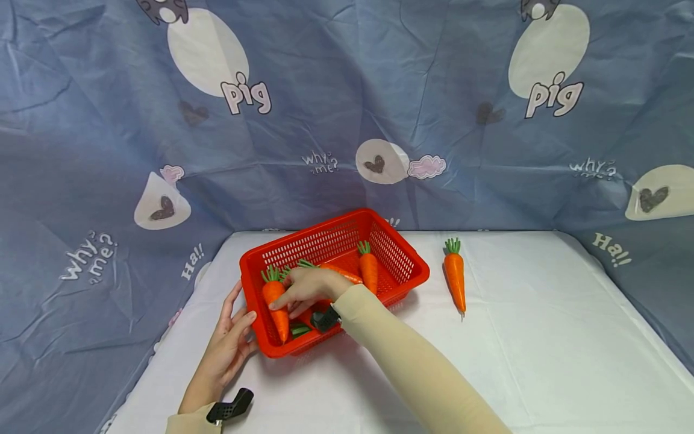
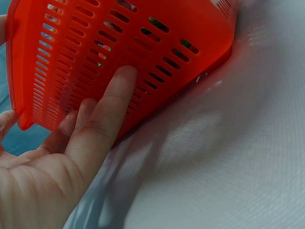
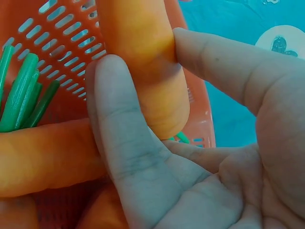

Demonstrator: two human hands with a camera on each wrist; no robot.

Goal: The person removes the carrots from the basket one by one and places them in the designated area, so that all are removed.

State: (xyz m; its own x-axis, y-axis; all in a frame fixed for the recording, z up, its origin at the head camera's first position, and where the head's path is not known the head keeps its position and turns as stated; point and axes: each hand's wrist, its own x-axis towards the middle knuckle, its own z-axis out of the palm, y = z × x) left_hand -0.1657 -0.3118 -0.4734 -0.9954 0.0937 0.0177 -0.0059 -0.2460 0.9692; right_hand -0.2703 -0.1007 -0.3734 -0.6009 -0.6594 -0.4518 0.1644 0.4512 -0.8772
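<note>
A red perforated plastic basket [image 1: 331, 233] holds several orange carrots with green tops. My right hand [image 1: 309, 288] reaches into its left part and grips a carrot [image 1: 278, 295] between thumb and fingers. Up close in the right wrist view, the thumb and fingers press on opposite sides of this carrot [image 3: 147, 52]. Another carrot [image 3: 47, 155] lies just beside the hand. At the basket's left end, my left hand [image 1: 225, 349] touches the outside. Its fairly straight fingers [image 2: 107, 107] rest against the slotted wall, seen in the left wrist view.
One carrot [image 1: 455, 277] lies on the white tablecloth [image 1: 542, 349] to the right of the basket. Inside the basket, a carrot [image 1: 368, 271] leans near the right end. A blue printed curtain [image 1: 325, 120] hangs behind the table and along its sides.
</note>
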